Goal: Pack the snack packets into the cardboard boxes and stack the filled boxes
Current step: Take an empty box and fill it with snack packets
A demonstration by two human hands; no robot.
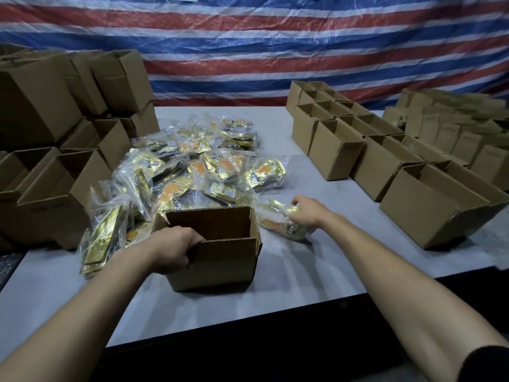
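Observation:
An open cardboard box (220, 260) stands near the front of the grey table (289, 285); nothing shows inside it. My left hand (173, 249) grips the near left corner of its rim. Just right of the box, my right hand (305, 212) holds a gold snack packet (278, 223) in clear wrap lying on the table. A heap of several gold and orange snack packets (192, 166) lies behind the box.
Open cardboard boxes are stacked at the left (55, 133). Rows of open boxes (358, 150) stand on the right side, the nearest one (440, 205) tipped toward the table edge. A striped tarp (275, 51) hangs behind.

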